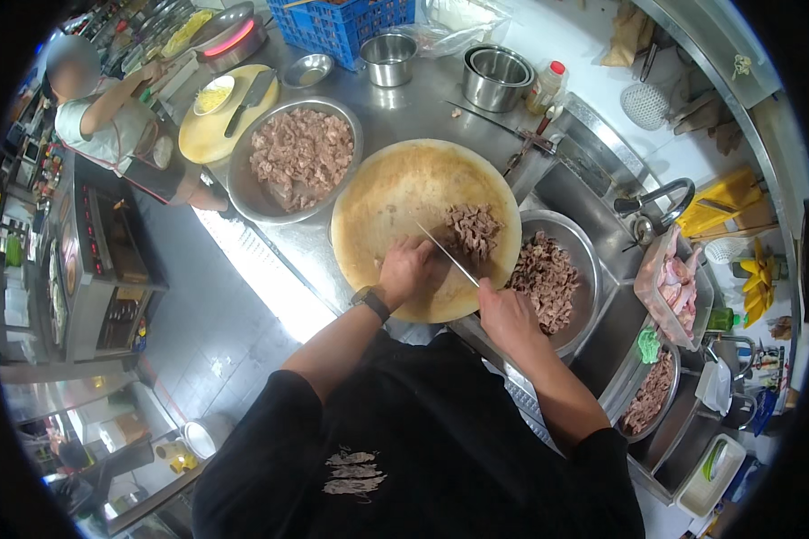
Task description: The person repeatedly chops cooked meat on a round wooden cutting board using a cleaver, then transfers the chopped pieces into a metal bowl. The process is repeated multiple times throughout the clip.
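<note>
A round, stained chopping board (384, 195) lies before me on the steel counter. My right hand (509, 316) grips a kitchen knife (448, 255) whose blade points up and left over the board. On the board's left-hand lower part, my left hand (406, 266) rests beside the blade, fingers bent; whether it presses on some meat under the fingers is hidden. Cut pieces of cooked-looking meat (475, 230) are heaped right of the blade. A steel bowl of sliced meat (546, 283) stands at the board's right edge, and a larger steel bowl of meat chunks (303, 155) at its upper left.
Behind the board stand steel pots (497, 75) and a blue plastic basket (350, 30). A yellow board (195, 135) with a cleaver (251, 101) lies upper left, near a co-worker (111, 121). Right are a sink with a faucet (667, 199) and a tub of raw poultry (677, 290).
</note>
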`<state>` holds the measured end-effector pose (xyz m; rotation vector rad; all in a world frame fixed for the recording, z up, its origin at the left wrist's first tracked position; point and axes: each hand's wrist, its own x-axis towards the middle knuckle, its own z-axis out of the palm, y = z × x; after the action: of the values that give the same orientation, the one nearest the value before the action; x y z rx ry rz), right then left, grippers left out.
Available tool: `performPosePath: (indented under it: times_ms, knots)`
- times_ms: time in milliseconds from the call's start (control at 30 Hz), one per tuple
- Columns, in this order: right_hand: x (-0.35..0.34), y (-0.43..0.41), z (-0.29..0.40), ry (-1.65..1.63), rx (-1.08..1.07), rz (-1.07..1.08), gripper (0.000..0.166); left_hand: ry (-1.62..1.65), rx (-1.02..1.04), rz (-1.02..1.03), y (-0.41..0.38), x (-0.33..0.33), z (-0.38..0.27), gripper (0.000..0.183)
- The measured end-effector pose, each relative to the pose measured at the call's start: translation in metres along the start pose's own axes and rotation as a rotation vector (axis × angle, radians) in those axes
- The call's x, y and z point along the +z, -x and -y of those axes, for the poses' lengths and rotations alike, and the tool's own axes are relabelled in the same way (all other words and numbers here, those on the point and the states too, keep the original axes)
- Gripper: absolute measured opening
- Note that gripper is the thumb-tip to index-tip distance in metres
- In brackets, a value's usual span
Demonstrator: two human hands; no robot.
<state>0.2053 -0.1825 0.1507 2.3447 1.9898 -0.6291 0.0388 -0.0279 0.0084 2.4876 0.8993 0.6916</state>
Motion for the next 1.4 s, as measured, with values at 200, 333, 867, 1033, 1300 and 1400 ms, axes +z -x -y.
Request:
performPosePath:
  times_ms: [200,333,867,1033,1300,1400]
  knots:
    - [0.0,0.01,0.003,0.045,0.016,0.047,0.011,0.004,0.07,0.001,0.0,-0.01,-0.005,0.025]
    - [0.032,-0.04,-0.006,-0.032,0.009,-0.013,0.013,-0.059,0.008,0.105,0.003,-0.006,-0.002,0.026]
    - [-0.003,0.01,0.029,-0.244,0.104,-0.019,0.024,-0.026,-0.149,-0.137,0.047,-0.056,-0.018,0.047]
    - [0.01,0.006,0.012,-0.266,0.123,-0.013,0.024,-0.049,-0.059,-0.085,0.063,-0.056,-0.007,0.038]
    - [0.0,0.011,-0.011,-0.217,0.119,-0.167,0.026,-0.07,0.261,-0.036,0.034,-0.041,-0.012,0.025]
    - [0.002,0.019,-0.01,-0.224,0.104,-0.204,0.026,0.117,0.249,0.128,0.02,-0.041,-0.014,0.025]
